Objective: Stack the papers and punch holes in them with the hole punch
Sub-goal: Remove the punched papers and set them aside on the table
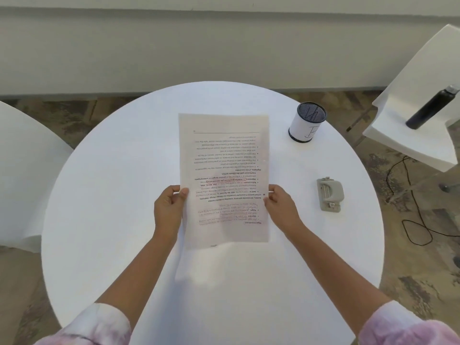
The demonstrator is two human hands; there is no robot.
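Head view: L hand (pixel 169 207) & R hand (pixel 281 207) grip papers (pixel 224 158) by side edges above bench (pixel 112 195), apparently several sheets; hole punch (pixel 329 194) lies to the right, apart.

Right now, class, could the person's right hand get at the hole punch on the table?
Probably yes. The hole punch lies on the round white table just to the right of the right hand, with bare tabletop between them. But that hand now has a grip on the papers, so it must let go first.
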